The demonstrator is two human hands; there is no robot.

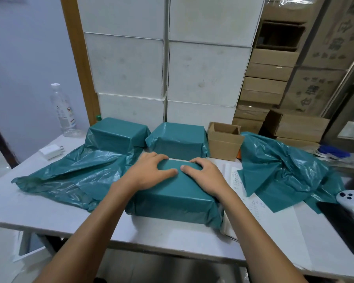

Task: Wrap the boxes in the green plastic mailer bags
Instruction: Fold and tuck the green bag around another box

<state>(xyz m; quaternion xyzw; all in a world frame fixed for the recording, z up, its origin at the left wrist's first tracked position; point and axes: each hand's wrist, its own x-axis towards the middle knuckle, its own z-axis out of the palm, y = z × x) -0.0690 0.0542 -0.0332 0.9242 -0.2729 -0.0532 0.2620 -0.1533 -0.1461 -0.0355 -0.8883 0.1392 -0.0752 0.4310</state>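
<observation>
I have both hands at mid-frame: left hand [151,172] and right hand [202,173], fingers spread and lightly bent, pressing the green mailer bag [172,199] flat onto the box on the counter [49,217]. If I ease off, I judge the slick fold springs open

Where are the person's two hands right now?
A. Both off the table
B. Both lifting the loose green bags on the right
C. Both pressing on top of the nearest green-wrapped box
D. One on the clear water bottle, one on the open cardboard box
C: the left hand and right hand lie side by side on top of the nearest green-wrapped box, thumbs almost meeting.
</observation>
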